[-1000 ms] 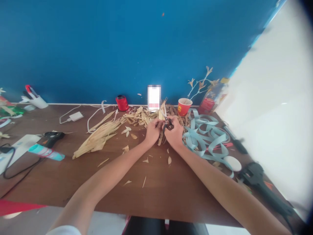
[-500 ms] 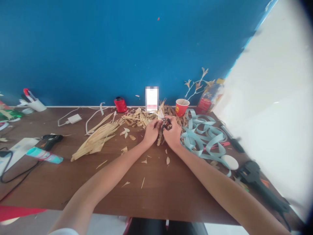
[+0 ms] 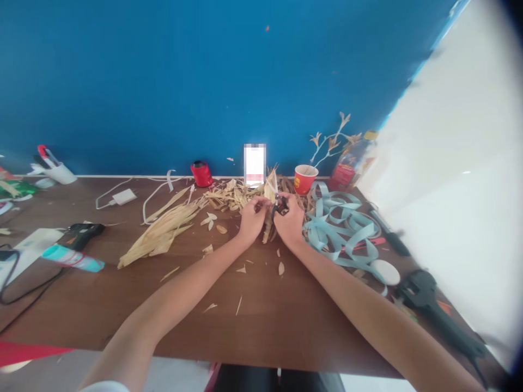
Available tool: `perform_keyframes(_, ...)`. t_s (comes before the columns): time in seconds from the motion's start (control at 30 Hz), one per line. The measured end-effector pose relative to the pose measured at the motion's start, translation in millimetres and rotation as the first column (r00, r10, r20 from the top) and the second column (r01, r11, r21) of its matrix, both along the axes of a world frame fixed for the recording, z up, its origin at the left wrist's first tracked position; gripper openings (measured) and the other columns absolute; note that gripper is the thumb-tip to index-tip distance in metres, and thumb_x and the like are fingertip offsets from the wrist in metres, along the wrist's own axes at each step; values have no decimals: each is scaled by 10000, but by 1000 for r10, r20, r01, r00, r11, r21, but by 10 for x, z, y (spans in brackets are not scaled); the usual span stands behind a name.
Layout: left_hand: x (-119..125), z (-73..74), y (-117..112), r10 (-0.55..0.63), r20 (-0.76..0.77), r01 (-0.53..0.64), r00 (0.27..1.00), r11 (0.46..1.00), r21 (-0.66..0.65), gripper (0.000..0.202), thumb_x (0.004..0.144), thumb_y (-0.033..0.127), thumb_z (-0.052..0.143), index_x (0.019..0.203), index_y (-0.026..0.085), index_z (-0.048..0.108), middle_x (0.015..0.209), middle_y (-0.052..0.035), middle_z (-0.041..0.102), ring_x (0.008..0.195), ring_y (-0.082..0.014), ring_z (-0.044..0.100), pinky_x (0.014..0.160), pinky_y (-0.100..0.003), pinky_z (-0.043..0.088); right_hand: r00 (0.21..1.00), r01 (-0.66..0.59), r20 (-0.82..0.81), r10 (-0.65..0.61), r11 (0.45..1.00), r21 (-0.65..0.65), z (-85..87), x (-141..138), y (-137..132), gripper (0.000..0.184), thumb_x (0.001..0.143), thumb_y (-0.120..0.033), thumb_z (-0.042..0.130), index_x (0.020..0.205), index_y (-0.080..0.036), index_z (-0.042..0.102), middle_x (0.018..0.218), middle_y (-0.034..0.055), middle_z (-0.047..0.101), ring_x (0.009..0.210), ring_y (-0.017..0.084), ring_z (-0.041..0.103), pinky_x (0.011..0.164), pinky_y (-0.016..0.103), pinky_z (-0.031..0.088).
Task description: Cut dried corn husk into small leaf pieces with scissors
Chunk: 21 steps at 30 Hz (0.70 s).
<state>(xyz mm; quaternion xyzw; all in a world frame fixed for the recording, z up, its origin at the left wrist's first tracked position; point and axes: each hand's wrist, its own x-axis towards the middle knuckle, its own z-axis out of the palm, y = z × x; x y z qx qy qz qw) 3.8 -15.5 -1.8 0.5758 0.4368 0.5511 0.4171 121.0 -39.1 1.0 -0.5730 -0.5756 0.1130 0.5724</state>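
Black-handled scissors (image 3: 279, 207) are in my right hand (image 3: 290, 219), with the fingers wrapped round the handles. My left hand (image 3: 252, 219) is closed, thumb and fingers pinched close to the blades on a piece of dried corn husk (image 3: 271, 185); the pinched part is too small to see clearly. Both hands are close together, over a heap of husk scraps (image 3: 229, 194). A larger bundle of dry husk (image 3: 163, 231) lies to the left of my left hand. Loose trimmings, such as a small husk petal (image 3: 281, 268), lie on the brown table (image 3: 261, 321).
A red paper cup (image 3: 305, 179) stands behind my right hand, beside a tangle of pale blue ribbon (image 3: 339, 218). A black glue gun (image 3: 437, 310) lies at the right edge. A lit phone (image 3: 254, 163) leans against the wall. A red container (image 3: 201, 174) and a white charger (image 3: 124, 197) sit back left.
The scissors have turned slightly in my right hand, and the fingers of my left hand have shifted a little. The view has moved very slightly; the other things stay in place.
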Motion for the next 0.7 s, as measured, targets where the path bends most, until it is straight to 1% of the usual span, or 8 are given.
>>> perform_keyframes(0.07,-4,-6,1,-6,3,5,1000,999,46,214,825,390,617,896,196,671,787,-29,642,700,-140,570,660,-262,459,999,-41,19,41,999,-11,-14,4,7,386,690,-191,553,1074,-215,589,873,28,688,763,207,641,773,346,510)
perform_keyframes(0.17,-14,-28,17,24,13,-25,1000,996,89,197,832,368,611,904,195,671,825,-35,639,742,-148,571,697,-272,462,993,-109,39,110,994,-23,-31,-2,11,380,691,-181,554,1067,-217,594,876,29,700,767,211,654,768,343,515)
perform_keyframes(0.27,-19,-34,30,17,-32,-13,999,992,127,169,857,331,573,871,193,669,861,-43,628,799,-161,575,734,-282,461,988,-150,38,151,988,-20,-39,-19,12,385,687,-167,548,1064,-223,600,860,21,707,764,211,665,762,339,519)
perform_keyframes(0.33,-19,-25,31,0,-65,9,998,991,135,193,879,329,535,822,191,657,838,-39,614,801,-163,570,742,-284,457,988,-152,29,152,988,-18,-38,-27,11,400,682,-156,539,1071,-226,600,848,14,708,755,207,669,754,335,521)
perform_keyframes(0.47,-14,-12,21,-25,-91,36,996,992,117,250,894,362,512,740,197,619,750,-26,573,749,-157,548,714,-281,447,989,-141,39,143,989,-40,-24,-24,0,405,680,-145,529,1068,-233,601,861,15,715,784,214,672,761,339,518)
perform_keyframes(0.57,-10,-13,19,-50,-97,60,994,992,109,275,915,396,481,770,206,618,741,-22,565,724,-146,537,690,-273,440,990,-125,60,127,992,-33,-14,-16,-9,403,676,-145,538,1063,-238,601,896,20,717,817,221,672,787,347,511)
perform_keyframes(0.7,-5,-2,15,-67,-95,78,993,990,115,336,936,451,432,819,205,629,739,-26,584,701,-137,546,665,-262,445,995,-71,67,74,996,-48,-6,-16,-16,417,679,-159,545,1087,-228,598,869,30,716,782,228,669,797,363,510)
